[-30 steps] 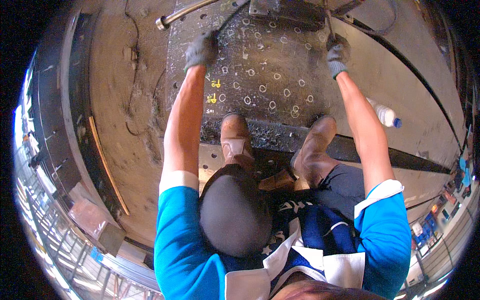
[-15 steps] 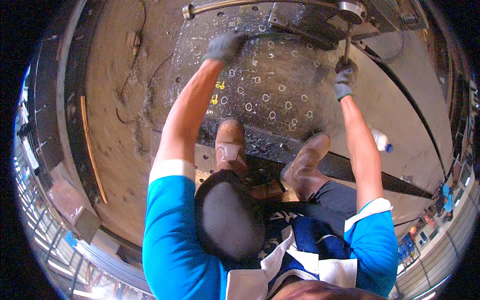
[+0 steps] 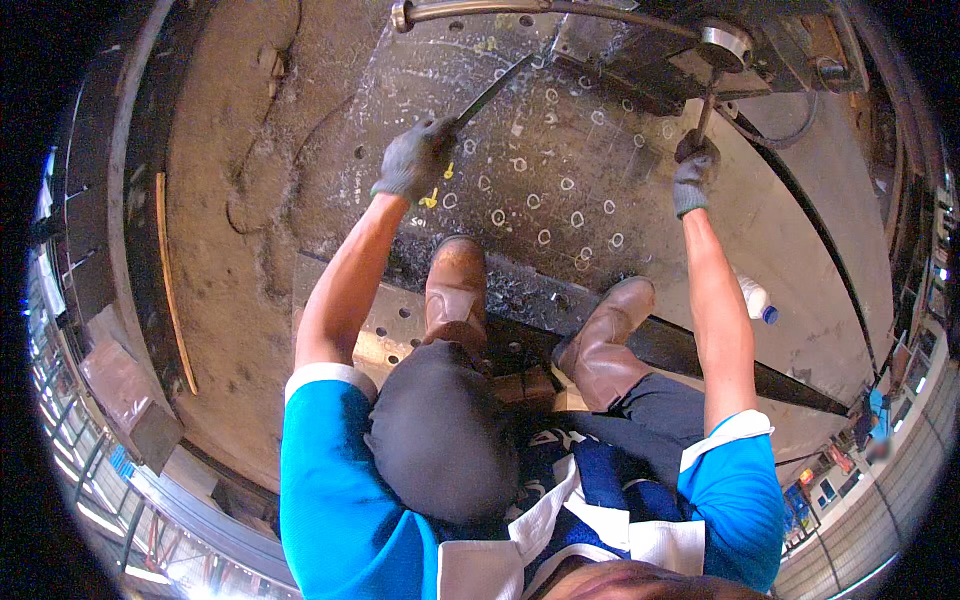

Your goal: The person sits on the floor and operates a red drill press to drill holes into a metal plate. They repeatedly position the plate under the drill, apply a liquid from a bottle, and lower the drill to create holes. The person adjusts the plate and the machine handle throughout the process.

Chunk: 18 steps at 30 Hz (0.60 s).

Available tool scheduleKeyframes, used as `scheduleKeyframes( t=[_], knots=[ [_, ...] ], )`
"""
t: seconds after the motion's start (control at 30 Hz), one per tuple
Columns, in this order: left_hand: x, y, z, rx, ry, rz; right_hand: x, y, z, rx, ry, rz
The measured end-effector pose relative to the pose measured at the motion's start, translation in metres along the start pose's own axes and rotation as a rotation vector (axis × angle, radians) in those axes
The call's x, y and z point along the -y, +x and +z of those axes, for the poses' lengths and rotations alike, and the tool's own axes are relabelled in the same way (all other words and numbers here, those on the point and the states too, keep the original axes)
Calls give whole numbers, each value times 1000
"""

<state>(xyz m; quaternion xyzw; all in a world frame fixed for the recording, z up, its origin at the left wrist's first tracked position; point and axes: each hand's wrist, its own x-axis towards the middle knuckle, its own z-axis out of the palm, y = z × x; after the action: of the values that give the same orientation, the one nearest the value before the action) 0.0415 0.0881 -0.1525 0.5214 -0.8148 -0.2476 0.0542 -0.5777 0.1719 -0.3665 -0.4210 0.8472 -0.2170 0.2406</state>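
Observation:
A grey-gloved fist, my left hand [image 3: 418, 158], is closed round one end of a thin, dark metal strip [image 3: 495, 90]. The strip slants away to the right over a dark metal plate [image 3: 420, 90], and its tip reaches near the machine base. On the plate are drilled holes, white chalk circles and yellow marks. Also gloved, my right hand [image 3: 694, 172] grips the dark end of a machine lever [image 3: 706, 118]. That lever runs up to a round steel hub [image 3: 724, 45] at the top right. A longer curved bar [image 3: 520, 8] extends left from the hub.
My brown boots [image 3: 458, 285] rest at the plate's near edge. Beyond the right boot a white bottle with a blue cap [image 3: 757, 298] lies on the floor. A cable [image 3: 790, 135] loops below the machine. A thin wooden strip [image 3: 172, 290] lies far left.
My left hand has drawn back toward me and slightly left, with the strip now plainly seen. The view has shifted a little; my right hand stays on the lever.

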Motion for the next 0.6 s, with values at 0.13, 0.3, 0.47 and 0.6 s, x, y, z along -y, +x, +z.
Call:
scheduleKeyframes(
  t=[0.13, 0.3, 0.47, 0.6],
  knots=[
    [-17, 28, -18, 124, 80, 23, 47, -46, 26, -259, 125, -123],
    [-7, 100, -14, 13, 130, 24, 67, -61, 4, -381, 67, -151],
    [-17, 127, 0, -235, -115, -292, 75, -62, -7, -398, 76, -179],
    [-8, 6, 33, -229, -254, -127, 73, -71, -3, -418, 90, -166]
  ],
)
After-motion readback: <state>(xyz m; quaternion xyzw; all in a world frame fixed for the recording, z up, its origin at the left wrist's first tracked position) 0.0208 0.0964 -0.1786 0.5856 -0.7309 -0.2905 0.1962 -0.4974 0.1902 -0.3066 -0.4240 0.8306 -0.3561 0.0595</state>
